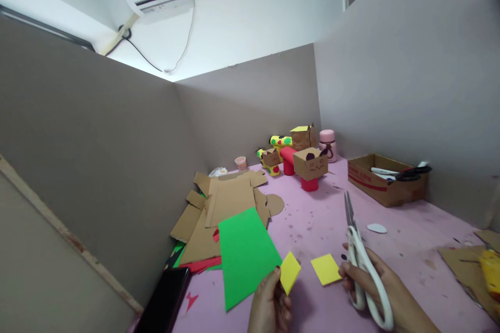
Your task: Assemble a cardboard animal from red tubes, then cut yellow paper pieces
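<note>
Between the thumb and fingers of my left hand (269, 302) is a small yellow paper piece (290, 272), tilted up above the table. My right hand (375, 281) grips white-handled scissors (363, 265), blades pointing away from me and nearly together. A yellow paper square (326, 269) lies on the table by my right thumb; whether the thumb touches it I cannot tell. Just beyond my left hand lies a green sheet (248, 255), partly over flattened cardboard (232, 195). A white oval cut-out (376, 228) rests right of the scissor blades.
Cardboard-headed animal figures (310, 164) and a pink bottle (327, 144) stand at the back. An open cardboard box (385, 182) holding tools is at right. A dark phone (164, 299) lies front left, cardboard scraps (464, 270) front right. Grey partitions (250, 99) enclose the pink table (304, 218).
</note>
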`<state>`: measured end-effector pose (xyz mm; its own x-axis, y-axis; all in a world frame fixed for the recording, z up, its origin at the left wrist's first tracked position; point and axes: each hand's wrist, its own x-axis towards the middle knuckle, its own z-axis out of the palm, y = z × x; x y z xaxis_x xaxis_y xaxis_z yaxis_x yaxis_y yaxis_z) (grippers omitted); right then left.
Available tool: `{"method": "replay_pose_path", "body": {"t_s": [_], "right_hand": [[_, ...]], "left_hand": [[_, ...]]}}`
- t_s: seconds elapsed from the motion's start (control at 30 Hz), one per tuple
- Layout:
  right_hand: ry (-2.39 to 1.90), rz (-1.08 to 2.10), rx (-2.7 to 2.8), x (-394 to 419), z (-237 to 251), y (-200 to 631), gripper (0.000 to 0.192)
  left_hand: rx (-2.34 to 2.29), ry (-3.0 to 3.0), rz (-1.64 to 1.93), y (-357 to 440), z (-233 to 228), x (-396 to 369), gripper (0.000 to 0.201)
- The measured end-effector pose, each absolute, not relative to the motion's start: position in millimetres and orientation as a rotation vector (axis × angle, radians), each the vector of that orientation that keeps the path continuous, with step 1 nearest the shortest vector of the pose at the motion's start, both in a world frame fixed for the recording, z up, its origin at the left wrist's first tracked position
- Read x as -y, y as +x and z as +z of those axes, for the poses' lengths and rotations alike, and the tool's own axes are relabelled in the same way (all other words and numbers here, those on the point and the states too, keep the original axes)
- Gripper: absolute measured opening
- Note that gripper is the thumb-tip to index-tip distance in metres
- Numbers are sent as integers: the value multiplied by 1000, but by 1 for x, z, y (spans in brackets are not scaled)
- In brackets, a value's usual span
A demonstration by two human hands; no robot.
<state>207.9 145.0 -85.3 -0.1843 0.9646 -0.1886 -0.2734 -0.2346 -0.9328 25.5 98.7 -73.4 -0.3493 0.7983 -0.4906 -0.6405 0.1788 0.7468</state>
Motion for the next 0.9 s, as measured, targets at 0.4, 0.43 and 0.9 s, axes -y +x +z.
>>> {"method": "replay_pose_path", "body": {"t_s": [0.4, 0.43, 0.9], "right_hand": [[-605, 1759, 1267, -120, -75, 197, 50], [-619, 1758, 1263, -120, -74, 198, 51], [-682, 1764, 1229, -122, -74, 200, 50]], "left_hand": [[-993, 451, 1198, 43, -88, -90, 32], [-985, 467, 1197, 44, -88, -90, 32], [-910, 145, 1122, 48, -71, -90, 20]]}}
